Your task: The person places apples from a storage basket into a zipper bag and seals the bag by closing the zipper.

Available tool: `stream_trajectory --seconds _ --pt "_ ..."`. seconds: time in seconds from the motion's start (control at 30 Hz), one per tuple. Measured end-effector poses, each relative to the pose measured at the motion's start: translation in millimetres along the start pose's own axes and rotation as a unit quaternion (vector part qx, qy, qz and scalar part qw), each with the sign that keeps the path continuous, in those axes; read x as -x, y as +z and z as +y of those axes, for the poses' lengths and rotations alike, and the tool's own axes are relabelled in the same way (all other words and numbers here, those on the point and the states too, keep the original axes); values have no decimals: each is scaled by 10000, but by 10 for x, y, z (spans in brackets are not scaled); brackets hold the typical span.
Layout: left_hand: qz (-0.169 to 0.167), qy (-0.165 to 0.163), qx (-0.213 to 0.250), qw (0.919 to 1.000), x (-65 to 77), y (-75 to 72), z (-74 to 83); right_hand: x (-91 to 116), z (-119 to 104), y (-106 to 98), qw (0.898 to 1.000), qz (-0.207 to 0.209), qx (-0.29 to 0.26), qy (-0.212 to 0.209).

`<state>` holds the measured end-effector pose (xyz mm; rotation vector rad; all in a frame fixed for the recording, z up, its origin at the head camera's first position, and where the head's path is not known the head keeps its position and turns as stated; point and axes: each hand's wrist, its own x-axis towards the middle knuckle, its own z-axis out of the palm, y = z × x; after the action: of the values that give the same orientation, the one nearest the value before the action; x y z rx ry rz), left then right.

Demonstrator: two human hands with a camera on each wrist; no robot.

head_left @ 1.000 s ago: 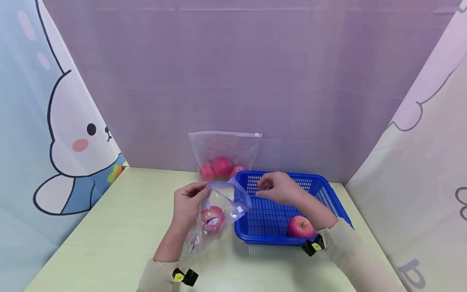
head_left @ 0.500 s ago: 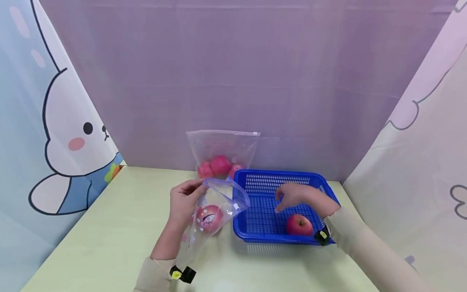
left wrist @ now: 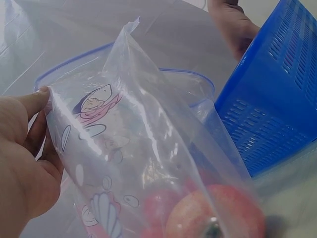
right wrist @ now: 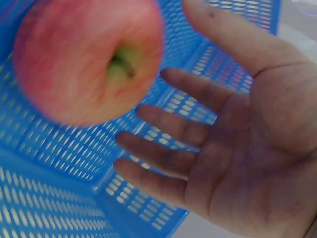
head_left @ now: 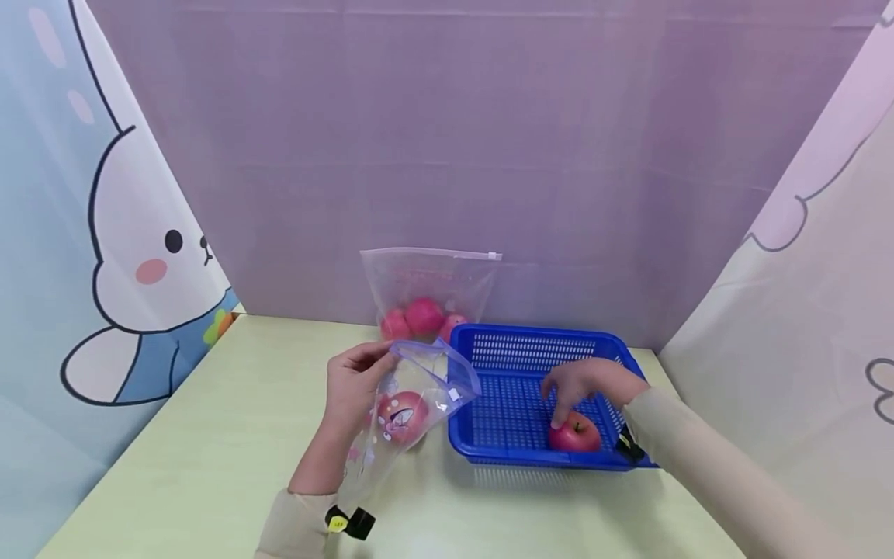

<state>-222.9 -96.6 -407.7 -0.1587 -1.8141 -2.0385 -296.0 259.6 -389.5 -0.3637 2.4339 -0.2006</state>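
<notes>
My left hand [head_left: 355, 388] pinches the rim of a clear zip bag [left wrist: 133, 114] with a purple edge and cartoon prints. The bag's mouth gapes toward the basket, and a red apple [left wrist: 213, 213] lies in its lower part. In the blue basket [head_left: 499, 454] a single red apple [head_left: 576, 435] sits near the front side. My right hand [head_left: 576, 382] is over that apple from behind, thumb and fingers spread. In the right wrist view the fingers [right wrist: 168, 124] are extended beside the apple [right wrist: 89, 59], holding nothing.
Behind the left hand stands a second zip bag [head_left: 433, 276], its top edge drawn straight across, with several red apples [head_left: 424, 317] inside. A purple cloth [head_left: 447, 140] hangs at the table's back edge. Printed cloths [head_left: 133, 233] flank both sides.
My right hand has come down and to the right inside the basket, from near its back left to right over the apple, fingers spreading. The left hand keeps its pinch on the bag.
</notes>
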Motion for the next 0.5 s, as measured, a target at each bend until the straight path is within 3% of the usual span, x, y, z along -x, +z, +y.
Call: stream_trajectory --seconds 0.5 --pt "-73 -125 17 9999 15 -13 13 -58 68 74 9935 -811 -397 692"
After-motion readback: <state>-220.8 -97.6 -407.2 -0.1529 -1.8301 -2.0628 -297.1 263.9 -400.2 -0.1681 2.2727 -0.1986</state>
